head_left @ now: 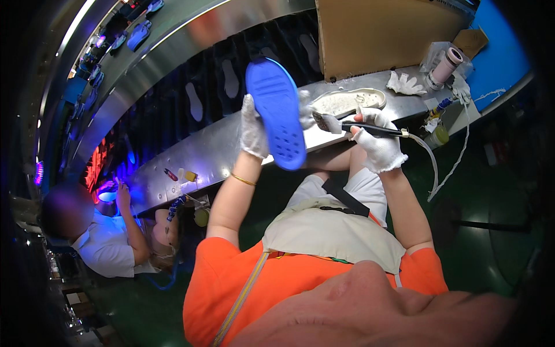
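My left hand (254, 132), in a white glove, grips a blue shoe sole (278, 115) raised over the bench edge. Grooves cross the sole's upper part, and small holes dot its lower part. White glove fingers show at its right edge. In my gloved right hand (378, 144), with bare thumb and fingertip, is a black-handled brush (370, 128). Its bristles point left toward the sole but stay apart from it. A pale tube (426, 151) runs from the handle's end. Just behind the brush, a cream shoe sole (350, 102) rests on the metal bench (217, 144).
Grey insole-shaped pieces (230, 80) lie on a dark conveyor behind the bench. A cardboard panel (393, 37) stands at the back right, near a white glove (406, 84) and a pink bottle (445, 67). At left, a person (113, 246) works under blue light.
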Tool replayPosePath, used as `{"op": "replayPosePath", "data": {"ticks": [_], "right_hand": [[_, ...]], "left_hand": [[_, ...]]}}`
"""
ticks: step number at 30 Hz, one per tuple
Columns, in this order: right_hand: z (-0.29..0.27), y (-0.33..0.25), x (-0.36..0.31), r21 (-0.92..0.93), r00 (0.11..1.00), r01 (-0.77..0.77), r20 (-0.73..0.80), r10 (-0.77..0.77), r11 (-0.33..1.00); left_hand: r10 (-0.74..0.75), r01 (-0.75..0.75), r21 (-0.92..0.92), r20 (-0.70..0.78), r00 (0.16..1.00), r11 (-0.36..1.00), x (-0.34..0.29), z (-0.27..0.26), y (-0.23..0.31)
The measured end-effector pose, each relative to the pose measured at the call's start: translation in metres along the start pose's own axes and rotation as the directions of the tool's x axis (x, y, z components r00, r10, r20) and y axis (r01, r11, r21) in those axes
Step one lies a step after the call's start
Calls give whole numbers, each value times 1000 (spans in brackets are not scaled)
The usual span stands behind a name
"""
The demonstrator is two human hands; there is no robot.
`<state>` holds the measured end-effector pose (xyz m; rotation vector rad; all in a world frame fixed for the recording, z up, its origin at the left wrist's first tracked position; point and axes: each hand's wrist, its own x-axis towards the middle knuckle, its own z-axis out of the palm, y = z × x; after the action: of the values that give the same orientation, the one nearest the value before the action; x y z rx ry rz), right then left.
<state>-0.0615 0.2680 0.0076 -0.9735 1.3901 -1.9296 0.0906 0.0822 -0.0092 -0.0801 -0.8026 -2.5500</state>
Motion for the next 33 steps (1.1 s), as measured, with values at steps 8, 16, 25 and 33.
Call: {"op": "replayPosePath", "data": {"ticks": [8,16,25,33], "right_hand": [[6,7,11,-138,1000,18,4,-18,990],[36,19,-1,-199,975,218,-6,-224,955],[15,15,-8,-138,987,155,64,-147,978],[13,3,-23,-296,973,179,195,-124,938]], "left_hand": [[-74,40,-223,-147,986,974,-13,19,-82],[152,-156,8,-284,947,988,-12,17,-115],[58,-64,-16,-253,966,998,-18,16,-105],[-63,55,-29,-391,918,998,-20,4,-91]]}}
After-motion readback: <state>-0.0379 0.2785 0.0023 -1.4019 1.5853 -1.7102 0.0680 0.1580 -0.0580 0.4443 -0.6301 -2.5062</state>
